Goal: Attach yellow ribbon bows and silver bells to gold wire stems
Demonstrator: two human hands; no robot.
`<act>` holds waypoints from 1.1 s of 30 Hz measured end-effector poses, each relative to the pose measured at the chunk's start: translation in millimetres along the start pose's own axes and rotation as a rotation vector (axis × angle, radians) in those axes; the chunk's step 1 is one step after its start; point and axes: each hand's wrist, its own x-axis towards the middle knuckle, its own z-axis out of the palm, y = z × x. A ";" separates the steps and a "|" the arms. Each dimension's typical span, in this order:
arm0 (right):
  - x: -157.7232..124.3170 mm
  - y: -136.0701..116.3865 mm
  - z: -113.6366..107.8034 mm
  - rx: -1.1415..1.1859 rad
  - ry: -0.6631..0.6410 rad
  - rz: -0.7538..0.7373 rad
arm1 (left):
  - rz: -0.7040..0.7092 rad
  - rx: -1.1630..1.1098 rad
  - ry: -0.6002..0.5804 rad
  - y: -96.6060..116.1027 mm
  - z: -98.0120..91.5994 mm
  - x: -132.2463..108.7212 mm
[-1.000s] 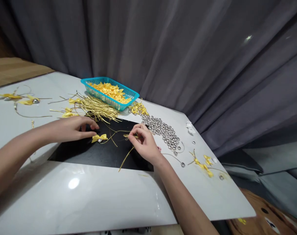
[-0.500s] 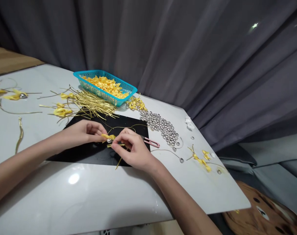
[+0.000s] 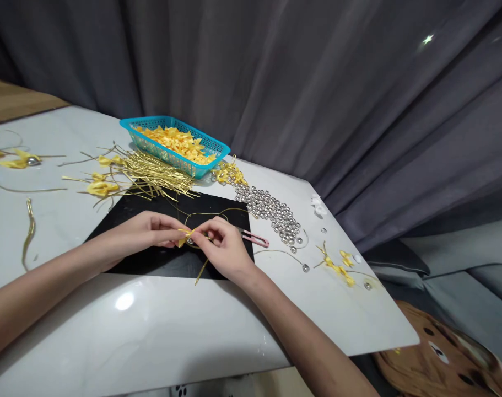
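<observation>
Over the black mat (image 3: 151,262), my left hand (image 3: 154,230) pinches a yellow ribbon flower (image 3: 182,240) between closed fingertips. A small silver bell-like piece (image 3: 190,241) shows at the flower's right side. My right hand (image 3: 223,242) is closed too, its thumb and forefinger meeting at the flower's right edge, close to my left fingertips. Gold cord (image 3: 201,272) hangs below my right fingers, and a thin cord loops behind both hands. What exactly my right fingertips grip is too small to tell.
A blue basket (image 3: 174,159) of yellow flowers stands at the back, beside gold cords (image 3: 157,173). Silver pieces (image 3: 271,211) lie right of the mat, near a pink tool (image 3: 255,238). More yellow flowers with cords (image 3: 336,266) lie at the right; others lie at the left.
My left hand has moved slightly right and down, so the fingertips of both hands are now nearly touching. The yellow flower has tilted downward between them.
</observation>
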 end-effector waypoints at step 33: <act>0.8 -0.3 -0.2 0.638 -0.092 0.407 | 0.135 0.033 -0.054 -4.6 1.1 5.5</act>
